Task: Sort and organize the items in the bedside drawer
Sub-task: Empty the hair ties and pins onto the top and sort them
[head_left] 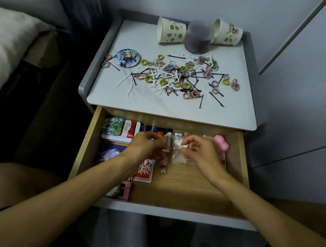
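Drawer (241, 167) open under the surface (236, 113); both hands work near its back. Right hand (200, 151) pinches the clear plastic bag (177, 145); left hand (147, 144) curls at its left edge, grip blurred. Best lifted level, edges supported.

Both forearms reach forward, converging; right hand (200, 151) pinches a clear bag (177, 143), left hand (147, 144) curled beside it (blurred).
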